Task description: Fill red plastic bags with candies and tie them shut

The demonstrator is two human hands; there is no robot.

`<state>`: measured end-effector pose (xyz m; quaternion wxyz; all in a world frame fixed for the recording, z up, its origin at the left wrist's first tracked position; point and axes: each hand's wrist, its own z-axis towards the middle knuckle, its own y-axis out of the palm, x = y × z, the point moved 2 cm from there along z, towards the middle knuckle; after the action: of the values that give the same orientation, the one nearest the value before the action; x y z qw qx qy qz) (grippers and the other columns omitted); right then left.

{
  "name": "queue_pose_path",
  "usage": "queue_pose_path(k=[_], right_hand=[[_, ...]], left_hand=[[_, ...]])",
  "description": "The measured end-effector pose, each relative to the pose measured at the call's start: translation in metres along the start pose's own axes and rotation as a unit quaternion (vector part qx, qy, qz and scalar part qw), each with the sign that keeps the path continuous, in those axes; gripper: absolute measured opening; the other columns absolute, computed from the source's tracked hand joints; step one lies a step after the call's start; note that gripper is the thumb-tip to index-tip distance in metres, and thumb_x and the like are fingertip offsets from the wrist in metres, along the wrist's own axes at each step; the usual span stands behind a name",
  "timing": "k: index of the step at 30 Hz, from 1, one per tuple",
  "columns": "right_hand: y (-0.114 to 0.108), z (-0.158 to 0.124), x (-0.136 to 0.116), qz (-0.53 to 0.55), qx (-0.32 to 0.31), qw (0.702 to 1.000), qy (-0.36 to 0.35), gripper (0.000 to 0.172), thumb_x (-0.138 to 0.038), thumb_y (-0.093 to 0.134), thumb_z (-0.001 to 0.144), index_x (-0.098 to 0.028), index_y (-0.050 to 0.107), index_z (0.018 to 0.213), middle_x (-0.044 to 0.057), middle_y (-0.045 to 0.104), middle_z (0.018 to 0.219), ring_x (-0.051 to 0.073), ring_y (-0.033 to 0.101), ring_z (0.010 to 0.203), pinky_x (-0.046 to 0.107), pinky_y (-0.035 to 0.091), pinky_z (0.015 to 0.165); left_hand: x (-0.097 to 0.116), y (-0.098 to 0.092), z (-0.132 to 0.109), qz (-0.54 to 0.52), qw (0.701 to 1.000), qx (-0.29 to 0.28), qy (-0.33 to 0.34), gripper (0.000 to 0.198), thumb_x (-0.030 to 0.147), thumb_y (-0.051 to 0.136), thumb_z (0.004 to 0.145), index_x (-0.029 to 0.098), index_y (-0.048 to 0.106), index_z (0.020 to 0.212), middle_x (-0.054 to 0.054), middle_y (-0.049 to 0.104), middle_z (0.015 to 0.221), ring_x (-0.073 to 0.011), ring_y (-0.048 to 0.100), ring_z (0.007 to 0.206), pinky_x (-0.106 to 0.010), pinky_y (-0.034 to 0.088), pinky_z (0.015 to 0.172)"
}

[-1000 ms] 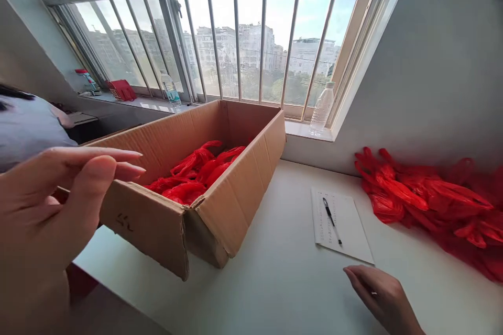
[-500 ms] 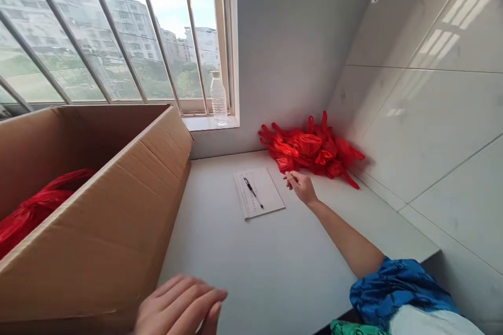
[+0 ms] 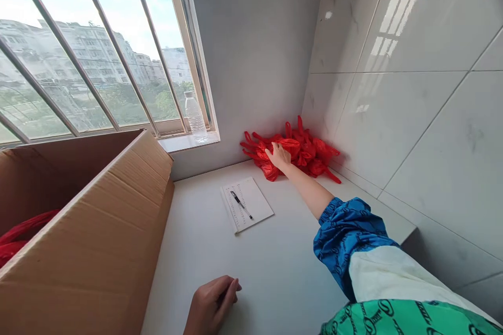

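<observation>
My right hand point(image 3: 280, 156) reaches to the heap of red plastic bags point(image 3: 305, 151) in the back corner. Its thumb and fingers are apart and lie over the near left side of the heap; the fingertips' contact is hard to make out. Knotted tops and loose handles stick up from the bags. Low over the front of the white tabletop point(image 3: 196, 251), my left hand point(image 3: 214, 301) is curled into a loose fist, with nothing visible in it. Between the hands lies an open notebook point(image 3: 255, 201) with a black pen point(image 3: 240, 204) across its written page.
A large open cardboard box point(image 3: 113, 220) stands at the left, with red plastic point(image 3: 23, 230) inside. On the sill of the barred window is a clear plastic bottle point(image 3: 195, 118). A grey wall point(image 3: 251, 52) and marbled tiles point(image 3: 412, 120) bound the table at the back and right.
My right hand has moved forward from beside the notebook onto the red bags. My left hand has shifted right, away from the box, and curled up. The view has turned to the right.
</observation>
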<state>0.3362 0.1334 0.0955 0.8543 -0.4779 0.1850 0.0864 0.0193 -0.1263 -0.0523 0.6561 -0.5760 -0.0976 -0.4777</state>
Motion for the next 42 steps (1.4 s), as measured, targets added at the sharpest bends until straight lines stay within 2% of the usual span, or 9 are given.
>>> queue_pose_path(k=[7, 14, 20, 24, 26, 30, 33, 37, 42], right_hand=[[-0.02, 0.026, 0.022, -0.049, -0.021, 0.995, 0.084, 0.04, -0.035, 0.059, 0.095, -0.016, 0.054, 0.129, 0.015, 0.056, 0.132, 0.027, 0.06, 0.112, 0.044, 0.049, 0.094], [-0.046, 0.022, 0.042, -0.011, -0.009, 0.991, 0.13, 0.031, -0.037, 0.062, 0.091, -0.016, 0.063, 0.115, 0.012, 0.067, 0.116, 0.025, 0.064, 0.104, 0.039, 0.051, 0.087], [-0.095, -0.003, 0.039, 0.071, 0.095, 0.992, 0.039, 0.026, -0.031, 0.052, 0.091, -0.017, 0.064, 0.11, 0.013, 0.063, 0.123, 0.025, 0.06, 0.109, 0.034, 0.046, 0.091], [-0.108, -0.047, 0.023, 0.148, 0.078, 0.984, -0.058, 0.02, -0.031, 0.057, 0.088, -0.02, 0.066, 0.102, 0.006, 0.067, 0.113, 0.02, 0.062, 0.101, 0.03, 0.048, 0.09], [-0.106, -0.074, 0.011, 0.264, 0.007, 0.959, -0.103, 0.024, -0.037, 0.058, 0.088, -0.019, 0.065, 0.103, 0.004, 0.069, 0.102, 0.02, 0.064, 0.094, 0.03, 0.051, 0.084], [-0.076, -0.129, -0.016, 0.493, -0.218, 0.835, -0.107, 0.032, -0.047, 0.065, 0.085, -0.021, 0.065, 0.104, 0.002, 0.071, 0.095, 0.021, 0.067, 0.088, 0.032, 0.054, 0.077], [-0.037, -0.166, -0.028, 0.522, -0.321, 0.786, -0.083, 0.03, -0.045, 0.065, 0.086, -0.021, 0.066, 0.104, 0.003, 0.071, 0.096, 0.021, 0.068, 0.088, 0.032, 0.055, 0.078], [0.005, -0.199, -0.021, 0.426, -0.32, 0.842, -0.089, 0.035, -0.045, 0.058, 0.09, -0.023, 0.061, 0.117, 0.007, 0.066, 0.114, 0.021, 0.067, 0.088, 0.035, 0.056, 0.073], [0.006, -0.205, 0.0, 0.299, -0.214, 0.917, -0.157, 0.039, -0.048, 0.057, 0.091, -0.025, 0.055, 0.122, 0.009, 0.054, 0.131, 0.019, 0.067, 0.088, 0.033, 0.056, 0.07]], left_hand=[[0.001, 0.004, 0.003, -0.056, 0.996, 0.06, -0.039, 0.048, 0.054, 0.041, 0.095, 0.022, 0.065, 0.068, 0.001, 0.059, 0.055, -0.0131, 0.053, 0.048, -0.021, 0.043, 0.049], [0.0, -0.001, 0.005, -0.067, 0.996, -0.003, -0.05, 0.048, 0.056, 0.041, 0.094, 0.022, 0.065, 0.07, 0.0, 0.061, 0.059, -0.0137, 0.056, 0.052, -0.021, 0.046, 0.052], [-0.003, -0.002, 0.004, -0.078, 0.996, -0.012, -0.05, 0.048, 0.055, 0.041, 0.094, 0.021, 0.067, 0.071, 0.0, 0.061, 0.059, -0.0138, 0.056, 0.053, -0.021, 0.046, 0.053], [-0.007, -0.008, 0.009, -0.117, 0.989, -0.027, -0.081, 0.044, 0.052, 0.043, 0.096, 0.02, 0.067, 0.08, 0.0, 0.064, 0.063, -0.014, 0.059, 0.058, -0.022, 0.047, 0.057], [-0.008, -0.016, 0.017, -0.15, 0.982, 0.008, -0.116, 0.038, 0.051, 0.046, 0.096, 0.02, 0.067, 0.093, -0.002, 0.067, 0.074, -0.0158, 0.063, 0.068, -0.024, 0.05, 0.066], [-0.008, -0.032, 0.041, -0.217, 0.957, 0.123, -0.15, 0.052, 0.052, 0.055, 0.09, 0.025, 0.048, 0.135, -0.011, 0.058, 0.131, -0.024, 0.059, 0.116, -0.034, 0.053, 0.088], [-0.013, -0.035, 0.057, -0.239, 0.955, 0.084, -0.153, 0.073, 0.051, 0.063, 0.086, 0.029, 0.031, 0.147, -0.014, 0.045, 0.146, -0.0257, 0.058, 0.118, -0.036, 0.054, 0.086], [-0.027, -0.028, 0.064, -0.17, 0.972, -0.005, -0.162, 0.053, 0.053, 0.064, 0.084, 0.021, 0.058, 0.126, -0.009, 0.07, 0.106, -0.0232, 0.066, 0.091, -0.032, 0.052, 0.075], [-0.039, -0.021, 0.059, -0.147, 0.975, 0.032, -0.165, 0.044, 0.053, 0.053, 0.092, 0.02, 0.062, 0.119, -0.005, 0.071, 0.099, -0.0195, 0.065, 0.086, -0.029, 0.049, 0.075]])
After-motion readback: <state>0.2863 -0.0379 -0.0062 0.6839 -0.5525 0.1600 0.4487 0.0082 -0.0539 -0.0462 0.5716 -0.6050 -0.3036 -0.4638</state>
